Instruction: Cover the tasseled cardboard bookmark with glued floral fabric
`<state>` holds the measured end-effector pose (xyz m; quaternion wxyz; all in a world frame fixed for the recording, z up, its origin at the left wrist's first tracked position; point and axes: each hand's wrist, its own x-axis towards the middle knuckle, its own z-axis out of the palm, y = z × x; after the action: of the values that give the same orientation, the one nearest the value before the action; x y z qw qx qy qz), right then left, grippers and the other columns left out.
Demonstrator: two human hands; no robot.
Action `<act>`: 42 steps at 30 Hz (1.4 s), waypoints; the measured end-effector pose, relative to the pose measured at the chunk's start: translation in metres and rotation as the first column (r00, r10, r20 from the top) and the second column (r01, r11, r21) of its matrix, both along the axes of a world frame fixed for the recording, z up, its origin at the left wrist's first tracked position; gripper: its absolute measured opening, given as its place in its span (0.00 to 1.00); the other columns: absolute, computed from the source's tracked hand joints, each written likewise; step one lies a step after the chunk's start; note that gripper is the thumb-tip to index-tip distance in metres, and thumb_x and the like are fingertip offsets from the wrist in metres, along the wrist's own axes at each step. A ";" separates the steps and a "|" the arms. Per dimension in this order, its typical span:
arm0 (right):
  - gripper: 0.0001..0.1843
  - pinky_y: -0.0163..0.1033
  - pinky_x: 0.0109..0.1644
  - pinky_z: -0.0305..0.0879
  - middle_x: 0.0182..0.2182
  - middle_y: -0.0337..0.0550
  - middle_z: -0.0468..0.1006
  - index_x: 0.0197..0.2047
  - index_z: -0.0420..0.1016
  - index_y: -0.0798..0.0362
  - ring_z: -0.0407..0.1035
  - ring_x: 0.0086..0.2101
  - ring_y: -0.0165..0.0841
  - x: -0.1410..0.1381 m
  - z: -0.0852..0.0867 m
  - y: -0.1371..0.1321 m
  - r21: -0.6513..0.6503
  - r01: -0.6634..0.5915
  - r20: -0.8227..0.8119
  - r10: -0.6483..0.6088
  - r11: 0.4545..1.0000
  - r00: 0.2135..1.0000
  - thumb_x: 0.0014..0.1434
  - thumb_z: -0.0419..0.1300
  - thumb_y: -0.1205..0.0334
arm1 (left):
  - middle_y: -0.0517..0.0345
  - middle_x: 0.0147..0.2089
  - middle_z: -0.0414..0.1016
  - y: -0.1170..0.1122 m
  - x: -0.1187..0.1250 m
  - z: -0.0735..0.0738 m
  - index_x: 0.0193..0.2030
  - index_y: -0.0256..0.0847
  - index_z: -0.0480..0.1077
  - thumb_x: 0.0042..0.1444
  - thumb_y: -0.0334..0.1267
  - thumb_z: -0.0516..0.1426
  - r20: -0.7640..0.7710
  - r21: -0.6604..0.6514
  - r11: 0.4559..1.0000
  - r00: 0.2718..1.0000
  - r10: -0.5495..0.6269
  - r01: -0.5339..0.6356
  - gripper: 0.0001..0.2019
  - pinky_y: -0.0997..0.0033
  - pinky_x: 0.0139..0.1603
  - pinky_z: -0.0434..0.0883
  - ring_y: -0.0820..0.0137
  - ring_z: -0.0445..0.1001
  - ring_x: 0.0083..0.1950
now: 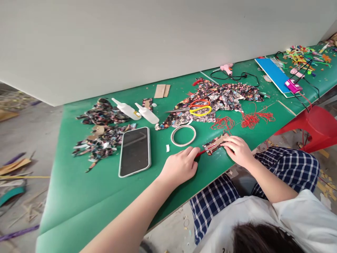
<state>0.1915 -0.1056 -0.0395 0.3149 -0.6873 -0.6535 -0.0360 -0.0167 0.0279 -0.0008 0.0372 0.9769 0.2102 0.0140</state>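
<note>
My right grip (239,150) pinches a fabric-edged card (214,144), its middle bare; my left grip (181,163) clasps something red (201,153); brown pieces (159,91) lie unwrapped.

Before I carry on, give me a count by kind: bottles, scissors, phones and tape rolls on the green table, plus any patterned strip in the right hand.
Bottles: 2
Scissors: 1
Phone: 1
Tape roll: 1
Patterned strip in the right hand: 1
Total: 6
</note>
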 end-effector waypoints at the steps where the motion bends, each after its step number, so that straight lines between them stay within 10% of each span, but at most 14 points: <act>1: 0.13 0.49 0.53 0.71 0.43 0.47 0.80 0.42 0.79 0.49 0.73 0.46 0.36 0.000 0.000 0.000 0.002 -0.010 0.002 0.010 1.000 1.000 0.61 0.54 0.67 | 0.55 0.37 0.76 0.000 0.000 0.000 0.44 0.41 0.68 0.54 0.30 0.47 0.016 -0.002 1.000 1.000 0.011 -0.011 0.14 0.70 0.24 0.65 0.64 0.76 0.34; 8: 0.13 0.50 0.54 0.71 0.45 0.47 0.80 0.44 0.79 0.50 0.73 0.48 0.37 -0.008 0.001 -0.003 -0.003 -0.106 0.029 0.106 0.994 0.994 0.61 0.54 0.68 | 0.56 0.35 0.78 0.009 -0.001 -0.006 0.46 0.40 0.69 0.63 0.41 0.50 0.333 0.147 0.979 0.939 0.086 -0.142 0.12 0.71 0.28 0.69 0.67 0.77 0.33; 14: 0.12 0.49 0.54 0.71 0.46 0.47 0.80 0.43 0.79 0.49 0.71 0.49 0.37 -0.023 0.009 0.003 -0.019 -0.122 0.029 0.122 0.992 0.992 0.61 0.55 0.67 | 0.47 0.45 0.77 0.014 0.001 -0.010 0.55 0.38 0.67 0.60 0.44 0.54 0.349 0.176 0.984 0.934 -0.082 0.020 0.18 0.60 0.46 0.73 0.59 0.76 0.47; 24: 0.17 0.62 0.64 0.57 0.59 0.47 0.70 0.54 0.74 0.48 0.61 0.61 0.44 0.032 0.015 0.076 -0.207 -0.092 0.140 0.123 0.974 0.983 0.62 0.56 0.64 | 0.44 0.54 0.75 0.006 0.004 -0.017 0.62 0.37 0.62 0.61 0.45 0.54 0.296 0.094 0.972 0.926 -0.234 0.215 0.24 0.52 0.55 0.70 0.53 0.70 0.59; 42: 0.18 0.48 0.61 0.67 0.52 0.53 0.76 0.51 0.76 0.60 0.71 0.53 0.39 0.109 0.000 0.012 -0.160 0.065 0.265 -0.021 0.985 0.964 0.64 0.50 0.68 | 0.50 0.49 0.77 -0.006 -0.012 -0.018 0.63 0.39 0.60 0.64 0.37 0.51 0.290 0.146 0.981 0.943 -0.163 0.124 0.21 0.61 0.48 0.73 0.61 0.75 0.48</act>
<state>0.3001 -0.0938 -0.0394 0.1660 -0.7145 -0.6751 -0.0788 -0.0287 0.0219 -0.0185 0.0083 0.9764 0.1290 0.1730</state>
